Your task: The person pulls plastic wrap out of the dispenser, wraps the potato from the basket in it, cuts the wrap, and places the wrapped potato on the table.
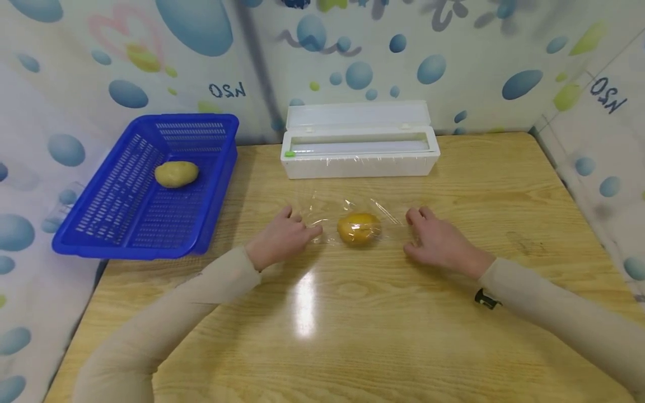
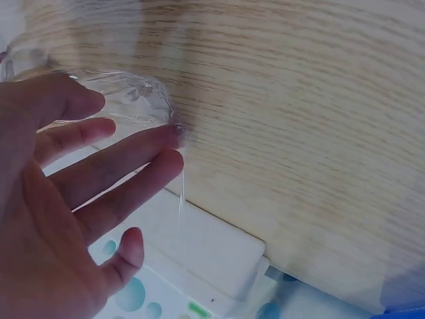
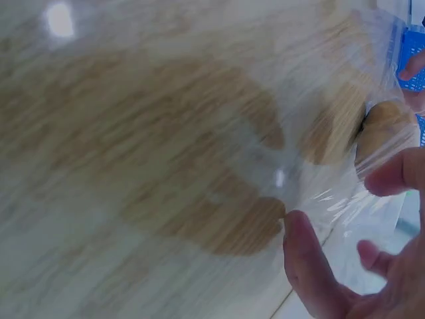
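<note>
A potato (image 1: 359,229) lies on the table under a sheet of clear cling film (image 1: 387,211), and light glints off the creases. To its left, my left hand (image 1: 284,237) touches the film's edge, its fingers spread and loosely bent; the left wrist view shows bunched film (image 2: 136,100) by the fingertips. On the other side, my right hand (image 1: 438,240) rests at the film's right end. Seen from the right wrist, its thumb and fingers (image 3: 307,256) stand apart against the film, and the potato (image 3: 384,133) shows beyond.
Behind the potato stands a white cling film dispenser (image 1: 360,167) with its lid raised and a roll inside. A blue plastic basket (image 1: 214,196) at the left holds another potato (image 1: 176,174). A patterned wall covering (image 1: 363,50) borders the wooden table (image 1: 383,336).
</note>
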### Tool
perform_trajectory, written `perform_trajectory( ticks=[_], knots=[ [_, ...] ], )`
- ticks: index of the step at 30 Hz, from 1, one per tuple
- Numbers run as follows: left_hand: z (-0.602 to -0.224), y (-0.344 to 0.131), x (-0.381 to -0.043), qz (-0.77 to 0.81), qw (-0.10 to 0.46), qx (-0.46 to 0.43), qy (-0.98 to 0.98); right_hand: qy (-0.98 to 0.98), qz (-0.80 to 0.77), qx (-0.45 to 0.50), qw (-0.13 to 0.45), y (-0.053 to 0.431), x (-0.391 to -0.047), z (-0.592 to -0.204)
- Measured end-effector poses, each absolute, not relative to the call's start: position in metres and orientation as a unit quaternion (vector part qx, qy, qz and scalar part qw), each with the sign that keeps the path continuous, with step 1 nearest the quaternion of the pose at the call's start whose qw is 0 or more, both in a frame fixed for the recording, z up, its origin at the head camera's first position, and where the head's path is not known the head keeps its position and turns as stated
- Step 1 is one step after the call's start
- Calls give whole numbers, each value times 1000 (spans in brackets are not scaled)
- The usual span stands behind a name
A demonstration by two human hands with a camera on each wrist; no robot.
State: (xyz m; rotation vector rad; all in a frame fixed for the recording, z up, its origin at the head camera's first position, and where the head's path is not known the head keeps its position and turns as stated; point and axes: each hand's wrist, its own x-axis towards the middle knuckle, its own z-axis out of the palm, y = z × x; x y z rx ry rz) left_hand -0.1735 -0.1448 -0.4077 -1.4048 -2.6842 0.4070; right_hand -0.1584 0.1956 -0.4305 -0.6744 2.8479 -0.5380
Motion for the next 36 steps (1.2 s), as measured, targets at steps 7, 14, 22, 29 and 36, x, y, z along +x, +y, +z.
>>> perform_trajectory(
  ticks=[7,14,22,29,36],
  knots=[
    [-410,-147,-170,135,62,-443,-884,945,-180,-261,75,194,-149,-429],
    [-411,-143,-171,130,55,-431,-891,946,-106,-307,0,184,-145,-432],
    [-411,-133,-171,104,24,-394,-913,942,-38,-329,-46,174,-151,-432],
    [-410,-131,-173,87,-6,-379,-921,946,-39,-321,-24,173,-156,-433],
    [-416,-130,-175,91,-28,-400,-911,950,-44,-308,-5,172,-156,-429]
  ],
)
